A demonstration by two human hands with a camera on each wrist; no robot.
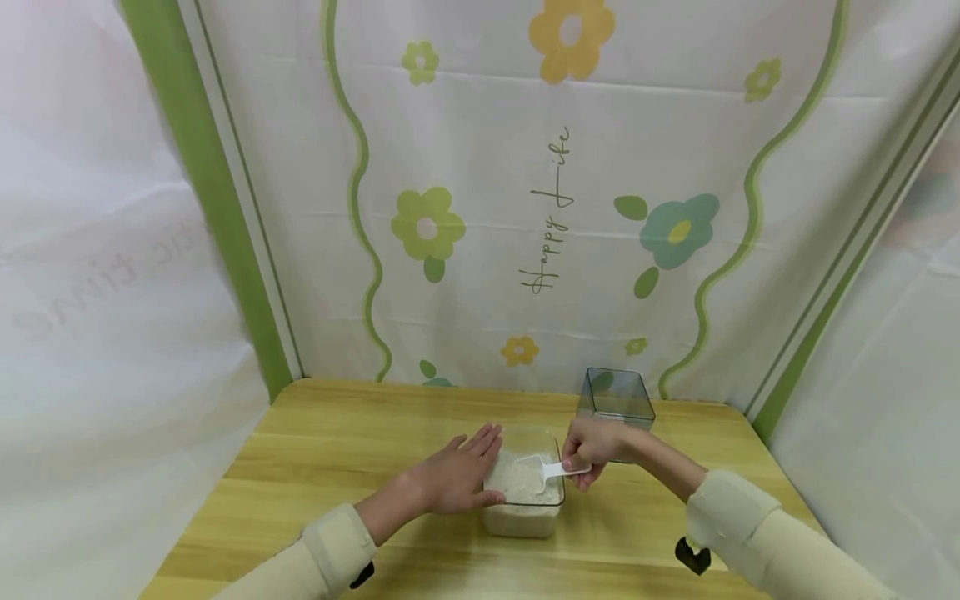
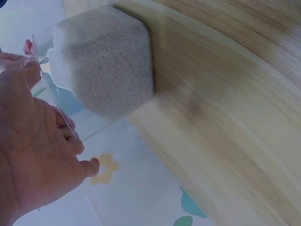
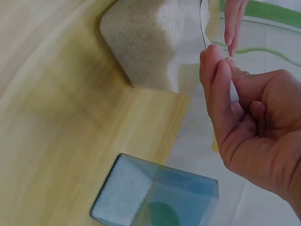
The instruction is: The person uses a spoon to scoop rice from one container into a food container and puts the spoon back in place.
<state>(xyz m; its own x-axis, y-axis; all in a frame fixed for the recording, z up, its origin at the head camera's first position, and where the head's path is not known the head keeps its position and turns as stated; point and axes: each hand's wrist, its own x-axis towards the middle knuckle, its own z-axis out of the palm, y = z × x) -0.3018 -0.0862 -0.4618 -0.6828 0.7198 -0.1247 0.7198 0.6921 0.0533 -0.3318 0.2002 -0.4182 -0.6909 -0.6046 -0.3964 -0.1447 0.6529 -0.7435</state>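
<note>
A clear square container (image 1: pixel 522 523) filled with pale grains, which look like rice, stands on the table. My left hand (image 1: pixel 459 478) rests against its left rim, fingers extended; in the left wrist view the fingers (image 2: pixel 70 134) lie along the rim. My right hand (image 1: pixel 594 443) grips the handle of a white scoop (image 1: pixel 553 470) at the right rim. The scoop's head is inside the container, over or in the grains; how deep I cannot tell. In the right wrist view, the curled right fingers (image 3: pixel 218 87) hide most of the handle.
A bluish see-through container (image 1: pixel 617 398) stands behind my right hand near the table's back edge. White contents (image 3: pixel 124 188) lie in its lower part. The wooden table (image 1: pixel 330 467) meets a flower-printed cloth (image 1: pixel 480 317) at the back, with cloth walls on both sides.
</note>
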